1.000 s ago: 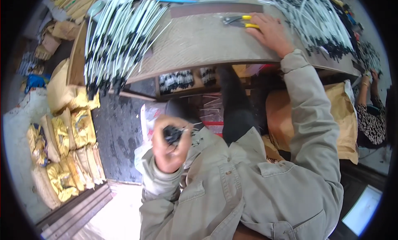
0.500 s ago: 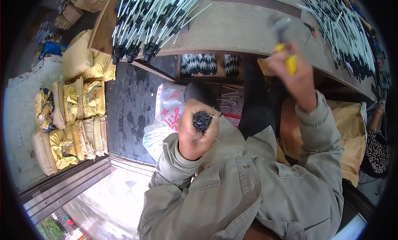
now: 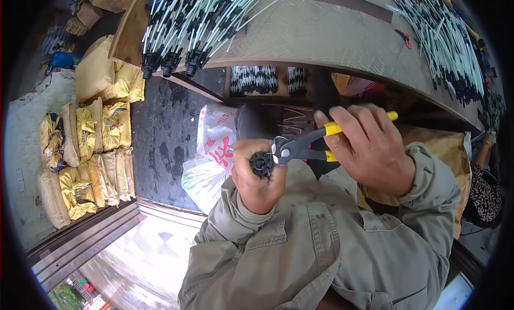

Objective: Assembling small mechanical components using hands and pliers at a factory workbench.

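My left hand (image 3: 261, 187) is closed around a black ribbed plastic part (image 3: 261, 163), whose round end faces up over my lap. In my right hand (image 3: 369, 144) is a pair of end-cutting pliers (image 3: 302, 144) with yellow-ended handles. The fingers wrap the handles, which stand apart. The pliers' jaws sit against the right side of the black part, right beside my left fingers. Whether the jaws bite on anything there is too small to tell. Most of the black part is hidden inside my left fist.
A workbench (image 3: 321, 34) spans the top, bearing bundles of white rods with black fittings (image 3: 198, 26) and more white rods (image 3: 444, 47) at right. Red-handled cutters (image 3: 405, 39) lie on it. Yellow sacks (image 3: 85, 128) stack at left; a white plastic bag (image 3: 211, 144) lies by my leg.
My right hand has come down and inward from over the bench edge, bringing the pliers against the black part. Thin wire-like ends that stuck out of the part no longer show.
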A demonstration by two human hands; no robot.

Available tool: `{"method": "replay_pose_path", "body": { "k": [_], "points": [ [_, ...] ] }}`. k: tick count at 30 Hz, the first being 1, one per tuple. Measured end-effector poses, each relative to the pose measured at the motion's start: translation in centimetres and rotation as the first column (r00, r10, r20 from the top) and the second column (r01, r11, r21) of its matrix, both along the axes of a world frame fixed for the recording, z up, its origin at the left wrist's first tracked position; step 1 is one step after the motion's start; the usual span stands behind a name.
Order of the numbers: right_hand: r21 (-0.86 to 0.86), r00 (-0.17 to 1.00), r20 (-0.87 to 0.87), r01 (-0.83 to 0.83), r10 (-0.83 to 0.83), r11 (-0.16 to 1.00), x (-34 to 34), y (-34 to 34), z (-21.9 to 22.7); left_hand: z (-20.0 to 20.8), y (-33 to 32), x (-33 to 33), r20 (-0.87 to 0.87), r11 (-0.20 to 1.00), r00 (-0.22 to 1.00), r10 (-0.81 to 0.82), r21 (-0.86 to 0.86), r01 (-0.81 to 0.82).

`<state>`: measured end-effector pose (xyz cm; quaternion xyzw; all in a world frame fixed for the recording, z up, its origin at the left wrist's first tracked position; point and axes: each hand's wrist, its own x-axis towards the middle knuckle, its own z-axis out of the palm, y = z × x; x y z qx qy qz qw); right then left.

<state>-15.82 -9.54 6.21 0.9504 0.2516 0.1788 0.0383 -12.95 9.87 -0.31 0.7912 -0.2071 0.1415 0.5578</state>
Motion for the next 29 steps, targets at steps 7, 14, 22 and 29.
{"method": "replay_pose_path", "body": {
  "k": [7, 14, 22, 29],
  "points": [
    [0.346, 0.997, -0.055, 0.069, -0.053, 0.936, -1.9, 1.9, -6.1, -0.2, -0.3, 0.2, 0.015, 0.997, 0.999, 0.043, -0.061, -0.042],
    [0.202, 0.899, 0.425, 0.017, -0.103, 0.979, 2.2, 0.2, -6.8, 0.0, 0.6, 0.1, -0.003, 0.993, 0.994, -0.107, -0.041, 0.107],
    [-0.079, 0.647, 0.761, 0.032, 0.04, 0.996, 4.4, -0.4, -5.5, 0.0, 0.9, 0.3, -0.024, 0.98, 0.981, -0.19, -0.058, 0.189],
    [0.02, 0.716, 0.692, 0.106, -0.09, 0.994, 3.5, 0.0, -8.9, 0.1, 1.2, 0.5, -0.091, 0.98, 0.978, -0.187, -0.084, 0.179]
  ]
}}
